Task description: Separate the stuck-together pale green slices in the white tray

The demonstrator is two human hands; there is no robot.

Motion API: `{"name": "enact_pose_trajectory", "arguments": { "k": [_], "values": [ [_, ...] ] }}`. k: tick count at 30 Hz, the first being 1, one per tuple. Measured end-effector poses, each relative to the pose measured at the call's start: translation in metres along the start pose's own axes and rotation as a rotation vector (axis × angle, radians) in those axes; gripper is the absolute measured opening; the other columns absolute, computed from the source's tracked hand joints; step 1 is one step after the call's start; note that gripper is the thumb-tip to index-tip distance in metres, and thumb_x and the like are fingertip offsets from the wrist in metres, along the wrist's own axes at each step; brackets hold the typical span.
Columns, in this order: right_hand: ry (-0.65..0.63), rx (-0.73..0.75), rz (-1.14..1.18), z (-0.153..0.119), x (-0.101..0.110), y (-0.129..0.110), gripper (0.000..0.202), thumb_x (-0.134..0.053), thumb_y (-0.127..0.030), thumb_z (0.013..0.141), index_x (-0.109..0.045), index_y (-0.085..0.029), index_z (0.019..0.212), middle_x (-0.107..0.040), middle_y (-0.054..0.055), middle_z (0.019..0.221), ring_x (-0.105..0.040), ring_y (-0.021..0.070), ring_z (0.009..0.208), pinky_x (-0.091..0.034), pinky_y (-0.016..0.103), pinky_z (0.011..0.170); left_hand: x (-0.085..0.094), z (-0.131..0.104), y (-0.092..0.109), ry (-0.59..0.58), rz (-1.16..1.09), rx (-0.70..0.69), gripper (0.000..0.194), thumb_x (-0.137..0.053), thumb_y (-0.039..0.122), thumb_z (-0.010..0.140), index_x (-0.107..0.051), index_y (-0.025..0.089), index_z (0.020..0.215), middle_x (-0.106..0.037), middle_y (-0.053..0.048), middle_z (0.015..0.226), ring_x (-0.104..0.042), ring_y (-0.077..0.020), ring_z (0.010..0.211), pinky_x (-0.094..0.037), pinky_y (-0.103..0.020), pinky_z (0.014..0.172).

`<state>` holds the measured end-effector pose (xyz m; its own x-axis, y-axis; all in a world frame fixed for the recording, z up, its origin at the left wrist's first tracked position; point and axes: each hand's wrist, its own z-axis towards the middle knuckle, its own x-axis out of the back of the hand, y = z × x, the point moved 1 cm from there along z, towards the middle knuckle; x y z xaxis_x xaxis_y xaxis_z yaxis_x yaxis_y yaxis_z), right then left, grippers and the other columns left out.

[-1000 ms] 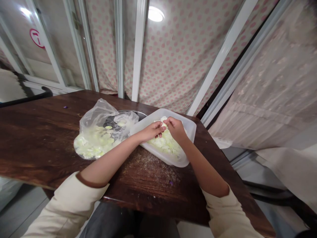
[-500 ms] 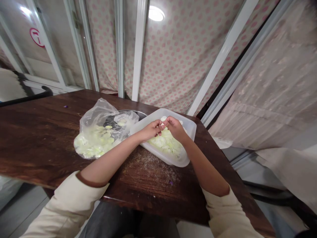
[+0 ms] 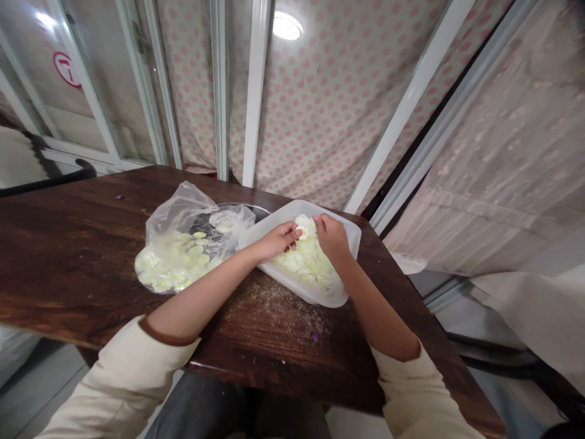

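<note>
Over a translucent white plastic tub (image 3: 345,296), my left hand (image 3: 278,241) pinches a small white, flower-like piece (image 3: 300,233) between thumb and fingers. Just right of it, my right hand (image 3: 333,236) is closed, its fingertips pressed together beside that piece; whatever they grip is too small to make out. Beneath both hands the tub holds a heap of pale green-white pieces (image 3: 311,265), petal-like in look. A clear plastic bag (image 3: 176,210), left of the tub, contains similar pale pieces.
A round metal tray (image 3: 256,210) lies partly under the bag and behind the tub. White grains (image 3: 274,305) are scattered over the dark wooden table (image 3: 82,256), with a purple scrap (image 3: 314,336) near its front edge. Dotted curtains (image 3: 320,122) hang behind window frames.
My right hand has moved slightly right, so its fingertips are now apart from my left hand's. The white piece in my left fingers shows more clearly. My left hand has barely moved.
</note>
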<state>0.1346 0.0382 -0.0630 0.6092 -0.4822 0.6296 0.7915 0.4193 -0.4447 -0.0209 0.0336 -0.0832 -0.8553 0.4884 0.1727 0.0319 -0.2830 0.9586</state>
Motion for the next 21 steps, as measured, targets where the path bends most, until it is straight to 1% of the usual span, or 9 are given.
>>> {"name": "enact_pose_trajectory", "arguments": {
  "k": [1, 3, 5, 7, 10, 13, 15, 18, 21],
  "values": [
    [-0.030, 0.010, 0.078, 0.000, -0.002, 0.001, 0.033, -0.032, -0.039, 0.085, -0.043, -0.019, 0.061, -0.044, -0.001, 0.056, -0.039, 0.0123, 0.055, -0.029, 0.026, 0.057, 0.000, 0.000, 0.000, 0.004, -0.005, 0.000, 0.026, -0.043, 0.042, 0.081, -0.039, 0.018, 0.073, -0.043, 0.003, 0.059, -0.038, -0.0068, 0.052, -0.030, -0.021, 0.052],
    [-0.143, 0.058, 0.277, -0.001, -0.006, -0.001, 0.033, -0.028, -0.040, 0.086, -0.045, -0.019, 0.068, -0.048, 0.000, 0.065, -0.043, 0.0122, 0.062, -0.033, 0.025, 0.060, 0.000, 0.000, 0.000, 0.015, -0.004, -0.003, 0.026, -0.042, 0.042, 0.081, -0.039, 0.018, 0.073, -0.043, 0.003, 0.059, -0.038, -0.0068, 0.052, -0.030, -0.021, 0.051],
    [-0.259, 0.096, 0.436, -0.002, -0.009, -0.004, 0.029, -0.032, -0.042, 0.085, -0.044, -0.019, 0.071, -0.046, -0.001, 0.067, -0.043, 0.0114, 0.064, -0.034, 0.024, 0.061, 0.000, 0.000, 0.002, 0.023, -0.003, -0.012, 0.026, -0.043, 0.042, 0.080, -0.040, 0.017, 0.075, -0.043, 0.003, 0.060, -0.039, -0.0069, 0.053, -0.030, -0.021, 0.052],
    [-0.307, 0.099, 0.495, -0.003, -0.010, -0.007, 0.026, -0.039, -0.042, 0.082, -0.041, -0.020, 0.069, -0.041, -0.003, 0.064, -0.040, 0.0102, 0.060, -0.034, 0.023, 0.058, -0.001, -0.001, 0.003, 0.032, -0.008, -0.015, 0.025, -0.045, 0.042, 0.079, -0.041, 0.017, 0.076, -0.043, 0.003, 0.061, -0.040, -0.0068, 0.054, -0.031, -0.021, 0.052],
    [-0.249, 0.094, 0.435, -0.003, -0.007, -0.009, 0.025, -0.044, -0.039, 0.080, -0.039, -0.020, 0.065, -0.037, -0.004, 0.058, -0.036, 0.0095, 0.056, -0.031, 0.022, 0.055, -0.001, -0.001, 0.003, 0.055, 0.001, -0.004, 0.026, -0.048, 0.043, 0.078, -0.042, 0.017, 0.078, -0.042, 0.003, 0.061, -0.039, -0.0066, 0.053, -0.031, -0.021, 0.052],
    [-0.190, 0.125, 0.278, -0.003, -0.004, -0.012, 0.027, -0.042, -0.036, 0.081, -0.038, -0.019, 0.060, -0.038, -0.004, 0.054, -0.037, 0.0097, 0.054, -0.029, 0.023, 0.054, -0.001, 0.000, 0.001, 0.068, 0.029, 0.004, 0.029, -0.048, 0.045, 0.077, -0.042, 0.017, 0.077, -0.042, 0.004, 0.059, -0.038, -0.0064, 0.052, -0.030, -0.022, 0.052],
    [-0.170, 0.131, 0.165, -0.004, -0.002, -0.013, 0.030, -0.040, -0.037, 0.082, -0.038, -0.019, 0.057, -0.040, -0.003, 0.051, -0.037, 0.0101, 0.052, -0.028, 0.024, 0.053, -0.001, 0.000, 0.000, 0.057, 0.032, 0.001, 0.030, -0.045, 0.046, 0.078, -0.043, 0.017, 0.076, -0.043, 0.004, 0.058, -0.038, -0.0065, 0.051, -0.031, -0.022, 0.052],
    [-0.119, 0.089, 0.049, -0.003, -0.001, -0.012, 0.035, -0.038, -0.039, 0.082, -0.036, -0.020, 0.053, -0.043, -0.002, 0.049, -0.039, 0.0109, 0.049, -0.028, 0.025, 0.053, 0.000, 0.000, 0.000, 0.019, 0.014, -0.010, 0.029, -0.042, 0.045, 0.080, -0.042, 0.017, 0.075, -0.044, 0.003, 0.059, -0.040, -0.0066, 0.052, -0.031, -0.021, 0.052],
    [-0.067, 0.011, 0.053, -0.001, 0.000, -0.006, 0.035, -0.039, -0.039, 0.082, -0.037, -0.020, 0.053, -0.048, -0.001, 0.048, -0.042, 0.0112, 0.049, -0.030, 0.025, 0.053, -0.001, -0.001, 0.004, 0.007, -0.011, -0.004, 0.024, -0.044, 0.040, 0.080, -0.042, 0.017, 0.073, -0.045, 0.003, 0.058, -0.040, -0.0062, 0.051, -0.031, -0.021, 0.051]
  ]
}}
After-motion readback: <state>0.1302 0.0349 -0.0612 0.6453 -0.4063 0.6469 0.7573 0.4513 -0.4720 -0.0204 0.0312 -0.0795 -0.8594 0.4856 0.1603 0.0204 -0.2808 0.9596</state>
